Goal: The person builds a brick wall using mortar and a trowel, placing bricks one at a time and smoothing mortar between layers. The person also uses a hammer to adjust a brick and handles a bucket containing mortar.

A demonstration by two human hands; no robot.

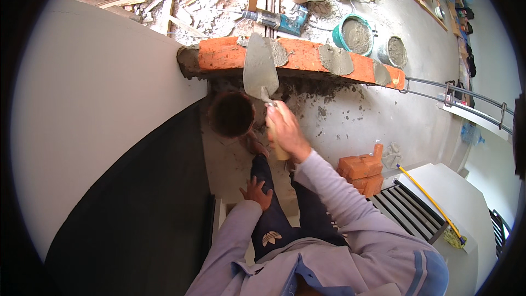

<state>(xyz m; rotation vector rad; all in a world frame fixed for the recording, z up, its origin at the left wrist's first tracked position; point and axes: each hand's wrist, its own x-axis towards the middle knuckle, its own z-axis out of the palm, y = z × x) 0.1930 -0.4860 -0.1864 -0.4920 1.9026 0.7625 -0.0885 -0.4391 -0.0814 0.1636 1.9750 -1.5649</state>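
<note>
A low wall of orange bricks (301, 53) runs across the upper middle, with grey mortar (335, 58) on top in patches. My right hand (285, 130) grips the wooden handle of a trowel (258, 64), whose broad grey blade lies over the brickwork's left part; I cannot tell whether it touches. Beneath the blade, a dark round bucket (232, 114) stands near my bare foot. My left hand (256, 194) rests on my thigh with its fingers apart, holding nothing.
Beyond the wall lie a blue drill (287, 23), two mortar buckets (353, 34) and rubble (189, 13). Metal bars (476, 107) extend rightward. Stacked bricks (359, 170), a railing (408, 211) and a yellow-handled mop (427, 197) are at lower right. A white wall (93, 93) fills the left.
</note>
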